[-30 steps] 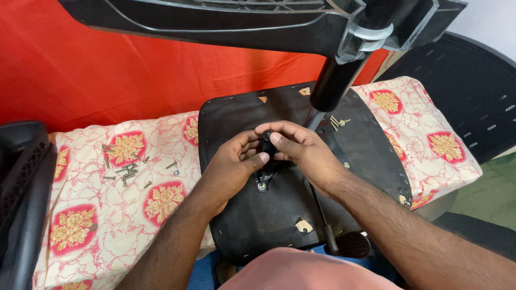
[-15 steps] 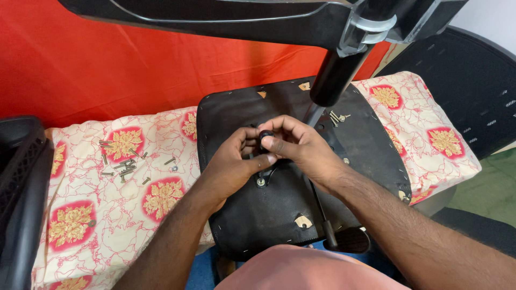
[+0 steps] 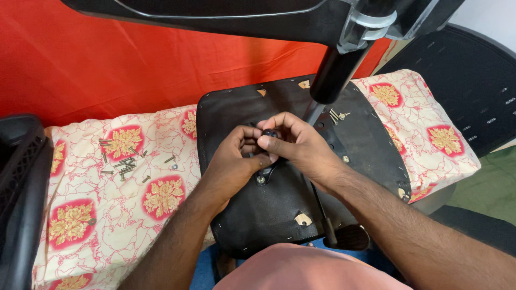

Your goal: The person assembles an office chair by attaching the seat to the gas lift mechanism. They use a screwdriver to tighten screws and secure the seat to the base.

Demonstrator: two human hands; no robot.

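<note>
Underneath, a floral sheet (image 3: 97,215) against a red wall (image 3: 107,64) carries loose screws (image 3: 121,164) and the upturned black seat base (image 3: 279,209), where my left hand (image 3: 234,161) and right hand (image 3: 301,145) pinch a small black part (image 3: 269,133), chair column (image 3: 336,75) overhead.

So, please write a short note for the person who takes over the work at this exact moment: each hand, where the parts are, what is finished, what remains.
Left hand: grip closed on a small black part, over the middle of the upturned black seat base.
Right hand: fingers pinch the same part from the other side.
Parts: the seat base lies on the flowered cloth. A pile of loose screws lies on the cloth to the left; a few more screws rest on the base near the black column.
Done: two bolts sit in the base, one below the hands.
Left: the small part is still in hand; the loose screws are unused.
</note>
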